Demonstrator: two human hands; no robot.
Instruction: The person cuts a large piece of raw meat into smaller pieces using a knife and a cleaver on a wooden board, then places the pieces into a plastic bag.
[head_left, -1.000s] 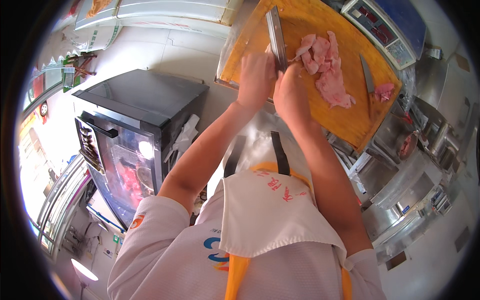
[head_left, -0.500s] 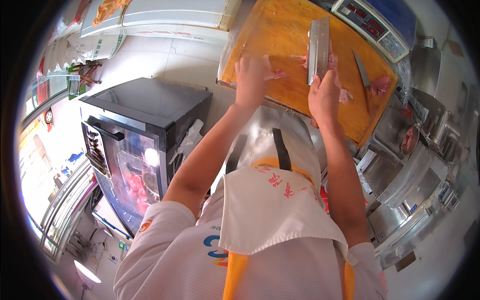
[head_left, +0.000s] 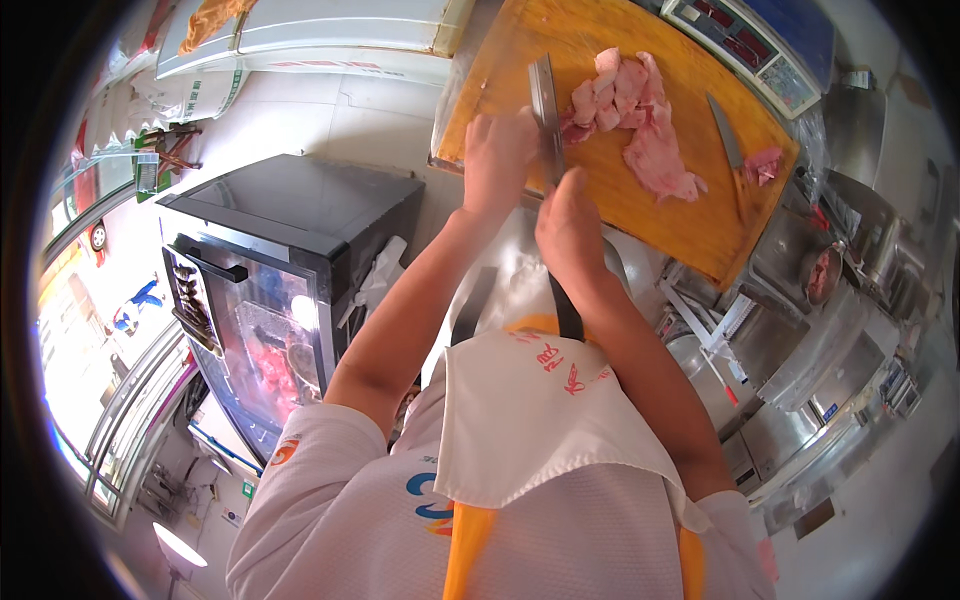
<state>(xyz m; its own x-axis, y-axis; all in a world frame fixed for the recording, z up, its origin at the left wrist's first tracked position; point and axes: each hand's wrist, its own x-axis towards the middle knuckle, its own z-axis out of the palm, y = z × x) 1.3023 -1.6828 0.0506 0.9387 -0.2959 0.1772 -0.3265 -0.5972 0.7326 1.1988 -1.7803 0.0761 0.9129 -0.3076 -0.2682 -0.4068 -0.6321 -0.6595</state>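
My right hand [head_left: 570,230] grips the handle of a cleaver [head_left: 545,105], whose blade stands nearly on edge over the left part of the wooden cutting board [head_left: 715,225]. Right beside the blade, my left hand [head_left: 497,155] rests at the board with its fingers curled; whatever lies under them is hidden. Right of the cleaver are pale pink cut pieces of raw meat [head_left: 622,90], running into a longer slab of meat [head_left: 662,165]. Some pieces touch or lie close to the blade.
A narrow knife [head_left: 724,130] lies on the board's right side, near a small meat scrap [head_left: 765,165]. Behind stands a digital scale [head_left: 745,50]. A bowl of meat [head_left: 822,275] sits among metal pans at right. At left is a dark glass-fronted cabinet [head_left: 290,215].
My right hand has brought the cleaver leftward, off the meat pile and next to my left hand, turning the blade edge-on. The pile is now uncovered. My left hand has barely shifted.
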